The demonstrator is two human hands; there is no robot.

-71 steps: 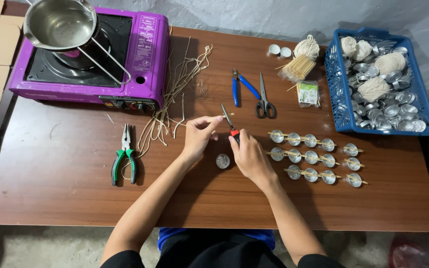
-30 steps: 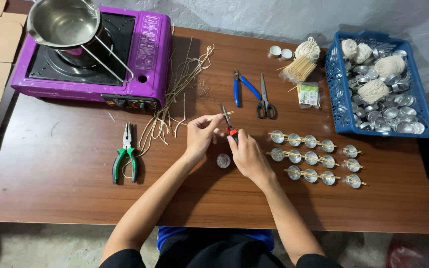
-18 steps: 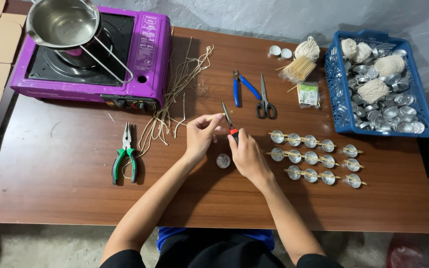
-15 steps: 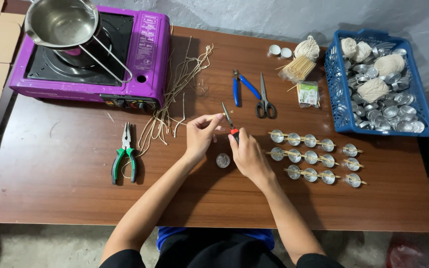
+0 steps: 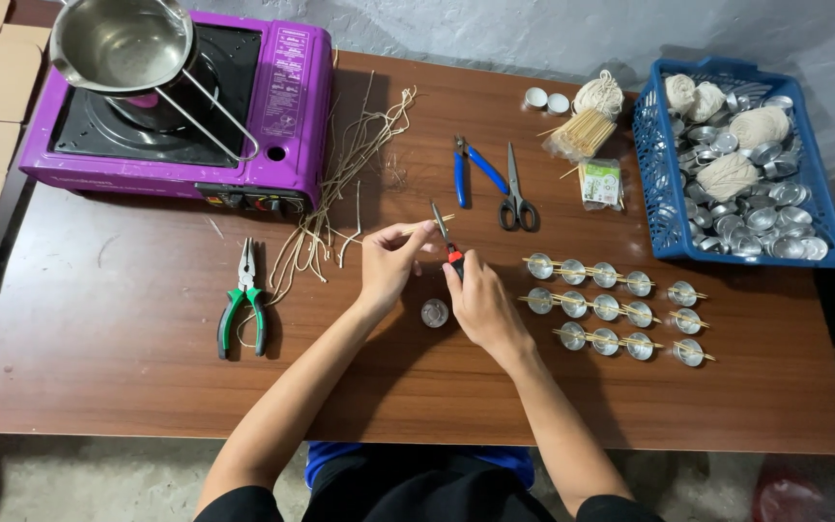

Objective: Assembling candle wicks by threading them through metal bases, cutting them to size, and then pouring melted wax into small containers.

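Head view: brown wooden table (image 5: 99,387) set against a grey wall, bare concrete floor along its near edge; left hand (image 5: 390,263) pinches a thin pale wick strand (image 5: 429,224) and right hand (image 5: 475,300) is closed around a small red-handled tool (image 5: 445,238), both raised above a small round metal cup (image 5: 435,312) standing on the tabletop between the wrists. Around them: green-handled pliers (image 5: 243,304) to the left, purple portable stove (image 5: 181,116) bearing a steel pot (image 5: 123,43) at far left, loose wick strands (image 5: 340,184) beside it, rows of metal cups with sticks laid across (image 5: 611,307) just right of the hands, blue plastic basket (image 5: 674,227) of cups at far right.
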